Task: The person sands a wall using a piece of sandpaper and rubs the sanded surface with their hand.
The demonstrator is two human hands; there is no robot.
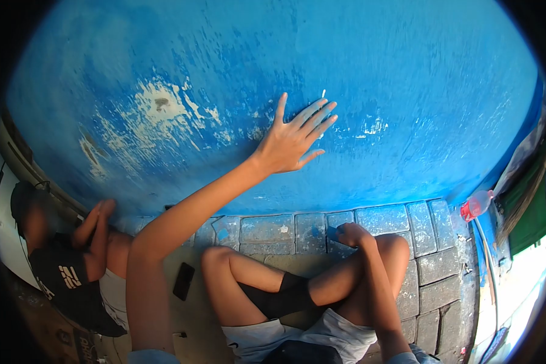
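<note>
My left hand (pixel 291 136) is spread against the blue wall (pixel 394 54), its fingers apart and nothing held in it. White worn patches show in the paint on both sides of it, the larger one to the left. My right hand (pixel 352 235) hangs over my bent knee near the foot of the wall, its fingers curled. Whether anything is inside that hand is hidden. Grey paving blocks (pixel 267 230) lie beneath it.
A person in a black shirt (pixel 67 276) sits at the left, close to the wall. A dark phone (pixel 183 281) lies on the ground left of my legs. At the right are a plastic bottle (pixel 477 205) and green cloth (pixel 528 209).
</note>
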